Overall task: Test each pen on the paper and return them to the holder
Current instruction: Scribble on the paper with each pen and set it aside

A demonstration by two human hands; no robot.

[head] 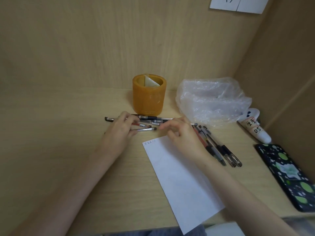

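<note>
Where slim clear pens [150, 118] lie, cylindrical amber holder [149, 97].

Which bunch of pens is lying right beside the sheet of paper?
The slanting bunch at the paper's right edge, partly behind the right hand. The other bunch lies crosswise in front of the orange holder, partly under the left hand.

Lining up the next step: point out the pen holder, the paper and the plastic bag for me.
pen holder [148, 101], head view, on its orange front wall.
paper [180, 181], head view, on its blank middle.
plastic bag [211, 99], head view, on its crumpled clear front.
</note>
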